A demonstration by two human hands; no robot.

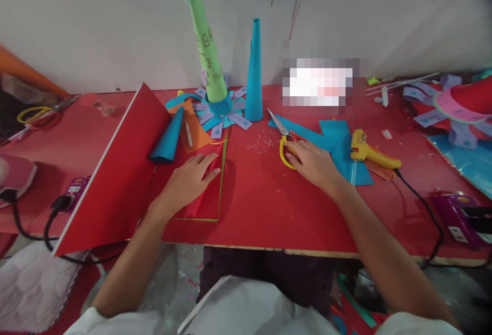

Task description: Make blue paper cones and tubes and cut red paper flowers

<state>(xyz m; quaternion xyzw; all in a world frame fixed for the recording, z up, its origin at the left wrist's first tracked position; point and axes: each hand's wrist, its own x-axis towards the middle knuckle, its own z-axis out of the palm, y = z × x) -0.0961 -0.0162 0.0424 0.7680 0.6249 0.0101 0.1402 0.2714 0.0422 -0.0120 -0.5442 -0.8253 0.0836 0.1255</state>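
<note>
My left hand (191,177) lies flat with fingers stretched on a red paper sheet (126,171) whose left side is folded up. A small blue paper cone (169,138) lies on that sheet just above the hand. My right hand (312,162) rests over the yellow handles of a pair of scissors (283,138), fingers curled on them; the blades point up-left. Blue paper pieces (338,143) lie under and beside that hand.
A yellow glue gun (371,154) with a black cord lies right of the scissors. A tall green cone (205,43) on a blue flower base and a blue cone (254,71) stand at the back. Power strips (459,217) sit at both table ends.
</note>
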